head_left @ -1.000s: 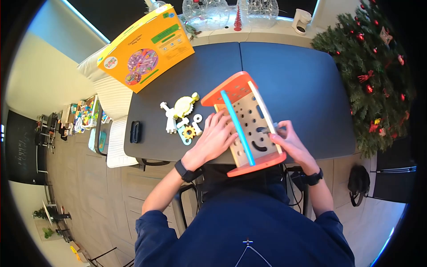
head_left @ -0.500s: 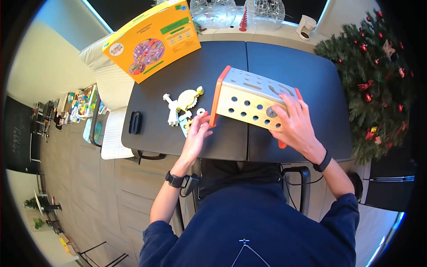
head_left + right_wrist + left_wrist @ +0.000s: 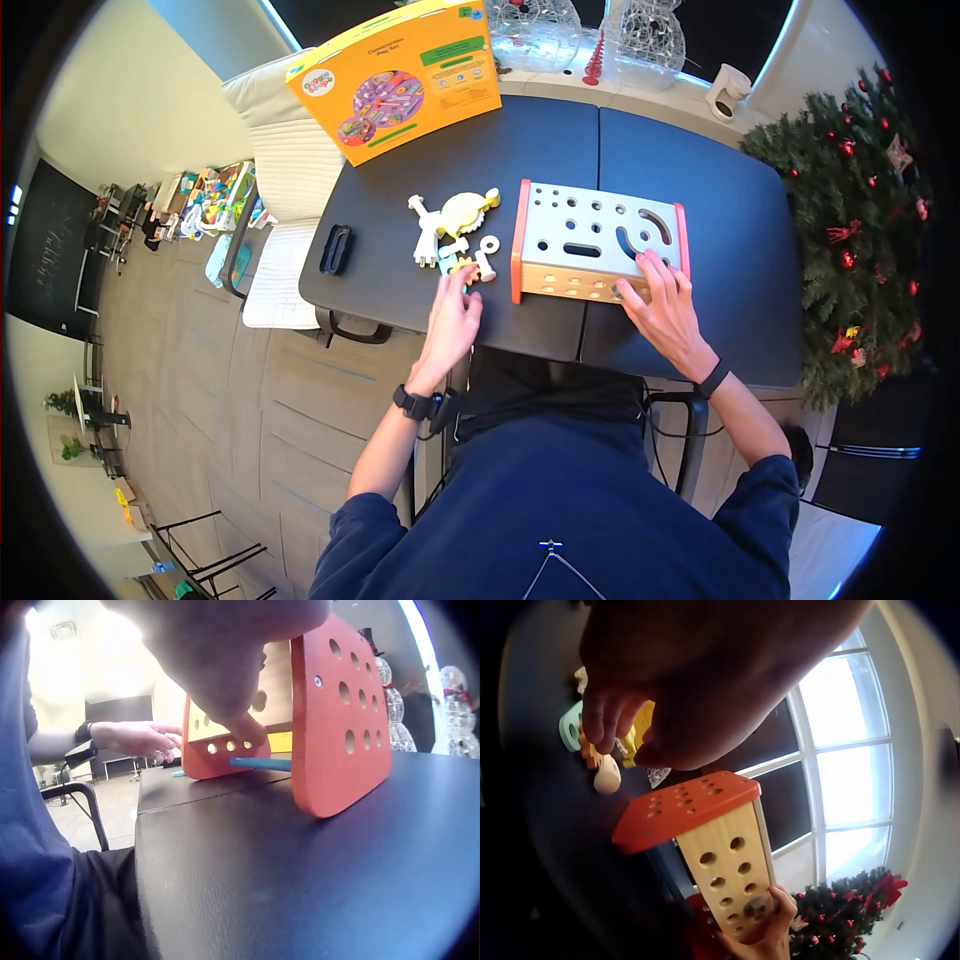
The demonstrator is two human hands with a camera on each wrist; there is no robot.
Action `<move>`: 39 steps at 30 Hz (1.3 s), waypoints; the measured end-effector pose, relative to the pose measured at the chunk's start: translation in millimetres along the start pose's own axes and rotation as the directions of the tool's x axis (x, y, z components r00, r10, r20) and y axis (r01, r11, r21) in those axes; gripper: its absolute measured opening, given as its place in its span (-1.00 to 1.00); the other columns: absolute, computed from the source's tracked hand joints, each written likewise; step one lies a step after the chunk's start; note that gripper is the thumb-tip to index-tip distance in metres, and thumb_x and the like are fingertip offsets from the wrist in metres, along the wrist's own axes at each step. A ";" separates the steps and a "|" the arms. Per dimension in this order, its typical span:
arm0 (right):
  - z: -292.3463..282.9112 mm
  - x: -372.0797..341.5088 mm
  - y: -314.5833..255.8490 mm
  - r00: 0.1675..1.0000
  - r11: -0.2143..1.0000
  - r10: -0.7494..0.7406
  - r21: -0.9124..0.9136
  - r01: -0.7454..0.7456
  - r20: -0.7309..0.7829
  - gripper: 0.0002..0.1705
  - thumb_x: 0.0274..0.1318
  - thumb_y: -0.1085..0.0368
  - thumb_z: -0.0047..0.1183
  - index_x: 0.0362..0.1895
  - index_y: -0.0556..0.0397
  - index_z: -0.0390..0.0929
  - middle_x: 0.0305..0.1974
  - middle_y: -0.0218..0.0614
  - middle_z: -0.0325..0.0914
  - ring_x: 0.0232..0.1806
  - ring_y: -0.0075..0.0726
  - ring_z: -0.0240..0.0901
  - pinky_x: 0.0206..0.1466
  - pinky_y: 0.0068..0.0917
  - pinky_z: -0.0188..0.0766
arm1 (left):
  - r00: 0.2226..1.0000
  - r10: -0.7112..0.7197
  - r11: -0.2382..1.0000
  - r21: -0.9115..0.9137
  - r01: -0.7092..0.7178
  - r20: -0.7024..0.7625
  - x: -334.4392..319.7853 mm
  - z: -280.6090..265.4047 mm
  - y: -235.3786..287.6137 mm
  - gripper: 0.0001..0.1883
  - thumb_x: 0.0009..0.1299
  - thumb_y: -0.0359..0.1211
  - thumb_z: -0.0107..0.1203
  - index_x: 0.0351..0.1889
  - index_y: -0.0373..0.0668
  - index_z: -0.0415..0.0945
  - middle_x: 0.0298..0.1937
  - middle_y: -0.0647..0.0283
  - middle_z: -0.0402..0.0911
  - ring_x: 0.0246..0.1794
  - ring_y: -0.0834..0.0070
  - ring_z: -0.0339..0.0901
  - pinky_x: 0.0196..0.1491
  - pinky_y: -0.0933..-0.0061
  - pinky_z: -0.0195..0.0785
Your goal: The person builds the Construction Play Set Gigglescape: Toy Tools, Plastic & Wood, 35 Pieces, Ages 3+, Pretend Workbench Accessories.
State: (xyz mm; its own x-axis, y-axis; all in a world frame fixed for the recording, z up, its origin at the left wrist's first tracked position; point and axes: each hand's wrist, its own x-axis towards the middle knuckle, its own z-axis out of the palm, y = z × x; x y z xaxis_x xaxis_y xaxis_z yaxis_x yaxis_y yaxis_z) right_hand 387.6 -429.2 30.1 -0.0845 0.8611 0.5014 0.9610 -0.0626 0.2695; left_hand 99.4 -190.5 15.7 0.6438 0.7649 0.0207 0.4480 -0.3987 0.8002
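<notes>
Right hand (image 3: 668, 315) round box (image 3: 550, 228) edge; left hand (image 3: 452, 325) loosely spread by gear (image 3: 591, 753); gap between

In front of me, a dark tabletop (image 3: 740, 290) with a seam across it carries a holed box (image 3: 584, 225), upright on its red ends. Left of it lie a yellow toothed disc (image 3: 462, 214), a pale ring (image 3: 489, 244), a pale bolt (image 3: 485, 267) and other toy pieces (image 3: 427, 228). Farther left are a black case (image 3: 337, 250) and, toward the back, a yellow-orange carton (image 3: 450, 85).
</notes>
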 end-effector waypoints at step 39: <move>-40.5 40.5 -102.4 0.923 0.449 0.232 0.807 -0.383 0.308 -0.82 0.36 0.39 0.18 0.00 0.12 0.54 -0.05 -0.16 0.63 0.03 0.04 0.58 0.14 -0.11 0.49 | 0.960 0.257 0.816 0.508 -0.275 0.108 32.5 6.4 -15.0 -0.65 0.49 -0.47 0.25 0.24 -0.11 0.63 0.27 -0.06 0.56 0.24 -0.10 0.50 0.19 -0.02 0.62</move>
State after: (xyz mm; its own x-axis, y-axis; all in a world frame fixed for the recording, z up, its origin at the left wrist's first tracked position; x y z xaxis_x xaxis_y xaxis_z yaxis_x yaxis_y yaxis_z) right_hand 275.1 -408.4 56.2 0.2261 0.9355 0.2715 0.6766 0.0497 -0.7347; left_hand 117.6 -163.0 0.5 0.8003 0.5775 0.1610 0.5034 -0.7932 0.3427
